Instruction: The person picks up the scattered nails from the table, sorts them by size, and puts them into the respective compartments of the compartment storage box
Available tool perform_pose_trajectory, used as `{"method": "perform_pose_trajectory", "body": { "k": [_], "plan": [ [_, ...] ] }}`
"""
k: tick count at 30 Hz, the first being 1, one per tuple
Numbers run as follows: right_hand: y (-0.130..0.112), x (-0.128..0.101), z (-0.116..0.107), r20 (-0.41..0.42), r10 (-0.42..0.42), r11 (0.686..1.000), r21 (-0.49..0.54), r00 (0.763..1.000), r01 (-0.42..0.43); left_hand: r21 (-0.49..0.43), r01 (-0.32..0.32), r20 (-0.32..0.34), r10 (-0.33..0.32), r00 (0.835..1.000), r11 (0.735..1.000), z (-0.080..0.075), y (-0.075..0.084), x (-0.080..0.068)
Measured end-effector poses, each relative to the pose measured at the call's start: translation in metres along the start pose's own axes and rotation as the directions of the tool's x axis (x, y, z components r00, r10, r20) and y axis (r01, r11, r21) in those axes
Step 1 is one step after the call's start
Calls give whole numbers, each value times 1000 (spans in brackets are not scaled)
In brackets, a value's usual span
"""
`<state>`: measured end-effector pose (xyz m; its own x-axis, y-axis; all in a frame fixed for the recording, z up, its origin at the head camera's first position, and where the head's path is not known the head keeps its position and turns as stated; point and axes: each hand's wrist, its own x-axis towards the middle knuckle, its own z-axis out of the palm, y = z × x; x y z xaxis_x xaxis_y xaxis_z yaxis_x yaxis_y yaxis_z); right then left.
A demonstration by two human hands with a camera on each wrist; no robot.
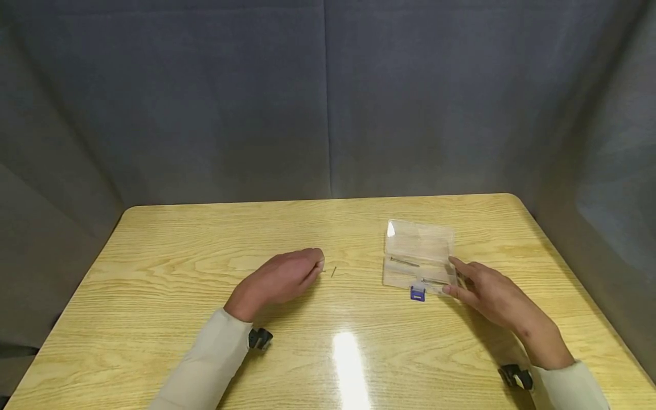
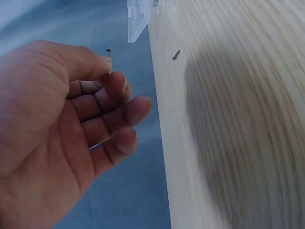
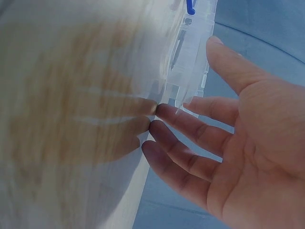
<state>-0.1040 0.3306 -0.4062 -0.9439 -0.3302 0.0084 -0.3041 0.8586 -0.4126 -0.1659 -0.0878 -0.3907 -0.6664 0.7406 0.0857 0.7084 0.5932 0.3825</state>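
Observation:
My left hand point(image 1: 284, 277) pinches a small nail point(image 2: 108, 56) between thumb and index finger. The nail's round head points up in the left wrist view, and its other end is hidden by the fingertips. Just right of that hand, a second small nail point(image 1: 333, 272) lies on the table. A clear plastic box point(image 1: 400, 279) lies with its lid point(image 1: 419, 238) folded back, holding two longer nails point(image 1: 405, 262). My right hand point(image 1: 494, 293) is at the box's right side, thumb by the front corner and index finger along the edge, fingers fairly straight. Its other fingertips rest on the table.
A blue latch point(image 1: 417, 294) sticks out from the front of the box. The wooden table point(image 1: 205, 228) has rounded far corners, and grey cloth point(image 1: 230, 102) hangs behind it and at both sides. Each wrist carries a small black camera point(image 1: 260, 339).

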Motion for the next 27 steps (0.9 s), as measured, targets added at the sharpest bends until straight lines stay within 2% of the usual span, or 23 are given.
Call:
{"method": "perform_pose_trajectory", "body": {
  "k": [9,27],
  "plan": [
    [1,-1,0,-17,-18,1000,-12,1000,18,-4,-26,-10,26,1000,1000,6,7,15],
    [-4,1,-1,-14,3,1000,-8,1000,-3,-28,-58,16,59,998,998,12,22,43]
  ]
}}
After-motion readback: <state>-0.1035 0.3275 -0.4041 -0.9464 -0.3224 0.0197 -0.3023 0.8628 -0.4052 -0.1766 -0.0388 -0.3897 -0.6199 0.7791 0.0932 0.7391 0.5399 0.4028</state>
